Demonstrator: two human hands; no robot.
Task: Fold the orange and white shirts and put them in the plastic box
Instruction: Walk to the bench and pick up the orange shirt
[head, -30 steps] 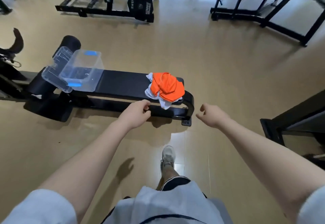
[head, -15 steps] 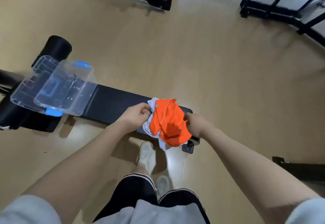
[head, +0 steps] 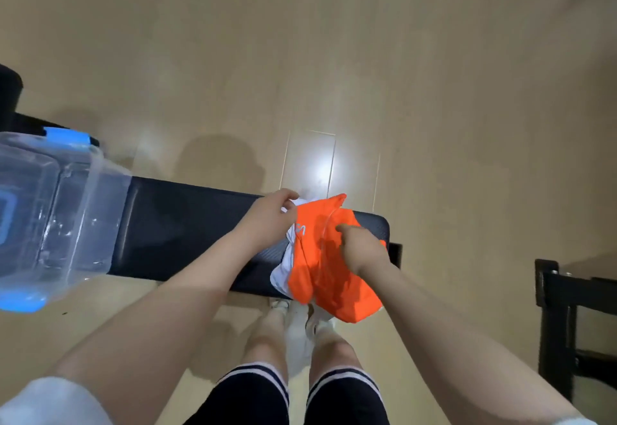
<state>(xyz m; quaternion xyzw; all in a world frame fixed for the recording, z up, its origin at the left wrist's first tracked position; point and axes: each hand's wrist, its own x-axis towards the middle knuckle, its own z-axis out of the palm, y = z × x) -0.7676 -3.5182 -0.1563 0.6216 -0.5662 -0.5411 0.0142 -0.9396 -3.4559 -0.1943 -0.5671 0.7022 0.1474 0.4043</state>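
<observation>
An orange shirt (head: pixel 329 271) lies crumpled on the right end of a black padded bench (head: pixel 187 224), hanging over its near edge. A white shirt (head: pixel 282 272) shows under it on the left side. My left hand (head: pixel 267 221) pinches cloth at the pile's upper left, where white and orange meet. My right hand (head: pixel 362 246) grips the orange shirt on its right side. A clear plastic box (head: pixel 63 217) with blue latches stands on the bench's left end, open at the top.
A black frame (head: pixel 567 317) stands on the floor at the right edge. My legs and white shoes (head: pixel 300 327) are just below the bench's near side. Tan wood floor (head: pixel 334 57) lies beyond the bench.
I have stepped up to the bench and the view has tilted down. Both hands went from empty in the air to gripping the shirt pile.
</observation>
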